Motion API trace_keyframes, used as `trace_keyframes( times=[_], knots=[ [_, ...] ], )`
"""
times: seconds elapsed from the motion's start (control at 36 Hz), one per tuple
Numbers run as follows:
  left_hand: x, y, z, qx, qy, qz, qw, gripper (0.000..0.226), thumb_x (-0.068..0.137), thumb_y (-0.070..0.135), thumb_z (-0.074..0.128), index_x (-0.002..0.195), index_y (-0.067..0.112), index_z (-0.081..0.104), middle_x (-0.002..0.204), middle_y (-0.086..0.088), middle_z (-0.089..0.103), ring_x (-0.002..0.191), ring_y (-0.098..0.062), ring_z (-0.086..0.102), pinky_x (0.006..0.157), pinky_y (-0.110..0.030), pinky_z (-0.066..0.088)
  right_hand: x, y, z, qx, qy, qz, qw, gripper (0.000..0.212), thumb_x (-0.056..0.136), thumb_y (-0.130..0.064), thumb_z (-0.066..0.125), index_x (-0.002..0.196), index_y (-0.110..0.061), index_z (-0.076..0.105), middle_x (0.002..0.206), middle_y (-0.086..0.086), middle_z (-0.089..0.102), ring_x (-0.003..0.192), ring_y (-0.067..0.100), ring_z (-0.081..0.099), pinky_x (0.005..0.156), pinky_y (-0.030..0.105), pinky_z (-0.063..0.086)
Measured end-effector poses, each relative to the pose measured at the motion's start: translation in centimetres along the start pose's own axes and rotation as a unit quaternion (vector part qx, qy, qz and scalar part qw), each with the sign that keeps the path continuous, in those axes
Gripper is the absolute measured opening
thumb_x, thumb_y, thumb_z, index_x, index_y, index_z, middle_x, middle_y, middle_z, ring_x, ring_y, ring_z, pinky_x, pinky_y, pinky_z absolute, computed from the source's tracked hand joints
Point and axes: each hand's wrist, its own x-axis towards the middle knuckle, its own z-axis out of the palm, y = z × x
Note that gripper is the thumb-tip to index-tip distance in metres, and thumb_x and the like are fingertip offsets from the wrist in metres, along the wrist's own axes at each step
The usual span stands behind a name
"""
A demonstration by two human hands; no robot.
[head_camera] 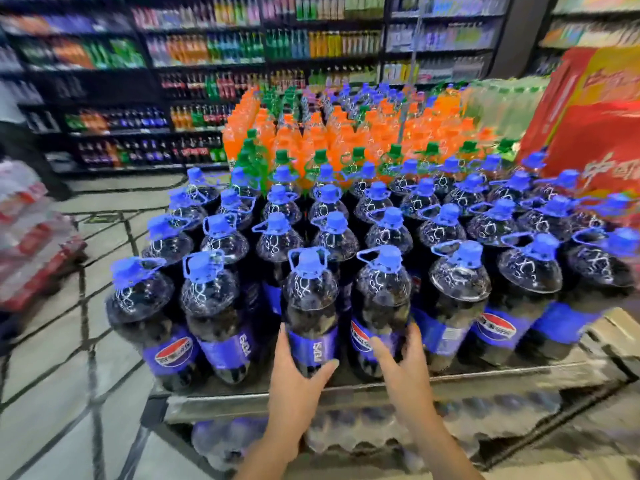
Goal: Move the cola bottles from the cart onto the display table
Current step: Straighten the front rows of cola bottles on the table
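Several large cola bottles with blue caps and blue labels stand in rows on the display table [485, 377]. My left hand [294, 372] grips the lower body of a front-row cola bottle [310, 306], thumb on its left side and fingers curled under its right. My right hand [401, 362] holds the neighbouring front-row cola bottle [381, 299], fingers on its label and thumb round its right side. Both bottles stand upright at the table's front edge. The cart is out of view.
Orange soda bottles [311, 133] and green-capped bottles [249, 157] fill the table behind the cola. Shrink-wrapped bottle packs [346, 431] lie under the table. Red cartons [595, 126] rise at the right, red-and-white packs [31, 244] at the left. Drink shelves [207, 46] line the back.
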Motion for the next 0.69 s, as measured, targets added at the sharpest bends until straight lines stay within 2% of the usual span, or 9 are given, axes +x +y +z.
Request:
trace_keyframes(
  times=[0.06, 0.17, 0.25, 0.33, 0.44, 0.5, 0.56, 0.64, 0.69],
  knots=[
    [0.6, -0.1, 0.7, 0.017, 0.023, -0.013, 0.999, 0.114, 0.073, 0.044, 0.087, 0.16, 0.032, 0.015, 0.156, 0.014, 0.042, 0.14, -0.004, 0.043, 0.119, -0.036, 0.036, 0.2, -0.1, 0.1, -0.004, -0.003, -0.002, 1.0, 0.093, 0.092, -0.034, 0.079, 0.164, -0.013, 0.026, 0.166, 0.0, 0.036, 0.154, 0.017, 0.034, 0.128, 0.045, 0.026],
    [1.1, 0.2, 1.8, 0.029, 0.079, -0.036, 0.996, 0.108, 0.074, 0.04, 0.087, 0.159, 0.021, 0.022, 0.153, 0.0, 0.049, 0.139, -0.016, 0.048, 0.115, -0.039, 0.04, 0.4, -0.1, 0.1, -0.011, 0.013, -0.006, 1.0, 0.083, 0.091, -0.033, 0.079, 0.159, -0.013, 0.036, 0.158, 0.002, 0.049, 0.146, 0.017, 0.046, 0.124, 0.046, 0.033],
    [1.2, 0.3, 1.8, 0.018, 0.094, -0.039, 0.995, 0.103, 0.073, 0.037, 0.089, 0.157, 0.022, 0.03, 0.15, 0.001, 0.053, 0.137, -0.014, 0.05, 0.113, -0.038, 0.041, 0.6, 0.3, 0.6, -0.01, 0.022, -0.008, 1.0, 0.082, 0.085, -0.051, 0.078, 0.152, -0.015, 0.046, 0.146, 0.001, 0.061, 0.136, 0.019, 0.056, 0.118, 0.047, 0.041],
    [1.3, 0.2, 1.5, 0.008, 0.096, -0.054, 0.994, 0.102, 0.072, 0.034, 0.09, 0.157, 0.022, 0.033, 0.146, -0.001, 0.056, 0.135, -0.015, 0.051, 0.109, -0.034, 0.043, 0.7, 0.7, 0.6, -0.006, 0.02, -0.005, 1.0, 0.081, 0.085, -0.052, 0.079, 0.15, -0.015, 0.048, 0.141, 0.002, 0.064, 0.132, 0.021, 0.06, 0.115, 0.045, 0.044],
    [1.3, 0.5, 1.4, -0.015, 0.092, -0.061, 0.994, 0.101, 0.072, 0.026, 0.091, 0.156, 0.018, 0.035, 0.142, -0.002, 0.059, 0.124, -0.008, 0.054, 0.104, -0.026, 0.043, 0.8, 1.1, 0.6, 0.015, 0.023, -0.011, 1.0, 0.103, 0.07, -0.077, 0.074, 0.15, -0.018, 0.048, 0.139, 0.0, 0.066, 0.129, 0.017, 0.063, 0.113, 0.044, 0.047],
    [1.3, 0.3, 1.3, -0.018, 0.086, -0.061, 0.994, 0.098, 0.073, 0.022, 0.09, 0.155, 0.014, 0.037, 0.13, -0.004, 0.065, 0.1, -0.005, 0.059, 0.089, -0.015, 0.044, 0.7, 0.9, 0.7, 0.018, 0.018, -0.01, 1.0, 0.094, 0.075, -0.066, 0.08, 0.15, -0.018, 0.048, 0.139, -0.002, 0.066, 0.127, 0.015, 0.063, 0.113, 0.043, 0.047],
    [1.3, 0.2, 1.1, -0.018, 0.082, -0.058, 0.995, 0.096, 0.073, 0.021, 0.09, 0.154, 0.012, 0.038, 0.122, -0.008, 0.069, 0.082, -0.013, 0.063, 0.079, -0.017, 0.046, 0.4, 0.5, 1.1, 0.02, 0.02, -0.013, 1.0, 0.078, 0.085, -0.042, 0.083, 0.151, -0.017, 0.049, 0.137, -0.004, 0.066, 0.126, 0.015, 0.062, 0.112, 0.04, 0.046],
    [1.1, 0.7, 0.5, -0.017, 0.086, -0.053, 0.995, 0.094, 0.075, 0.017, 0.089, 0.153, 0.007, 0.038, 0.13, -0.007, 0.064, 0.104, -0.009, 0.058, 0.085, -0.013, 0.039, 0.2, 0.3, 1.6, 0.027, 0.02, -0.014, 0.999, 0.07, 0.088, -0.024, 0.083, 0.149, -0.016, 0.05, 0.13, -0.008, 0.067, 0.12, 0.008, 0.065, 0.104, 0.028, 0.044],
    [1.0, 0.8, 0.0, -0.014, 0.088, -0.051, 0.995, 0.093, 0.076, 0.013, 0.088, 0.153, 0.004, 0.037, 0.122, -0.001, 0.066, 0.09, -0.002, 0.057, 0.078, -0.004, 0.037, -0.1, 0.1, 2.0, 0.026, 0.014, -0.016, 0.999, 0.069, 0.088, -0.023, 0.083, 0.149, -0.016, 0.051, 0.127, -0.01, 0.068, 0.113, -0.004, 0.065, 0.101, 0.025, 0.043]
  ],
)
